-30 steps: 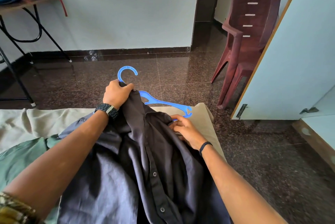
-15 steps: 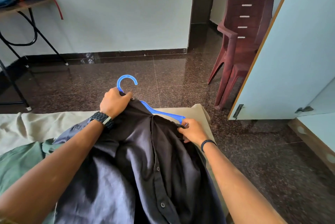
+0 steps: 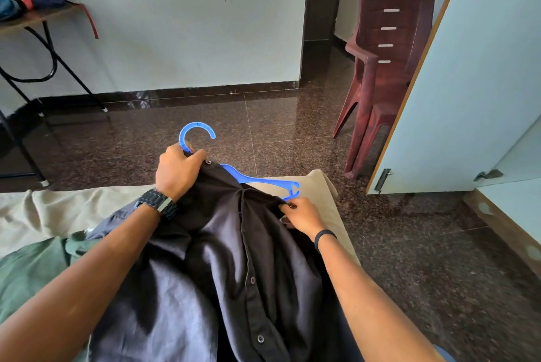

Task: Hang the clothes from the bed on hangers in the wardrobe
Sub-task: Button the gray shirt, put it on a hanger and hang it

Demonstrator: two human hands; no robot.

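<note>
— Which way does the blue plastic hanger (image 3: 257, 178) run from the left hand (image 3: 175, 169)?

— Away to that hand's right and slightly toward the person, ending just above the right hand (image 3: 301, 215). The left hand is curled around the hanger's neck below the hook, collar bunched in with it.

— And the dark button-front cotton shirt (image 3: 228, 268)?

— It drapes from both hands back toward the person, over the bed with the beige sheet (image 3: 73, 206). The right hand pinches the shoulder cloth just beside the hanger's notched tip (that tip remains bare).

— So which hand works next?

— The right one, I'd judge: it's nearest the uncovered end and needs to draw the cloth outward along the arm, over the tip.
</note>
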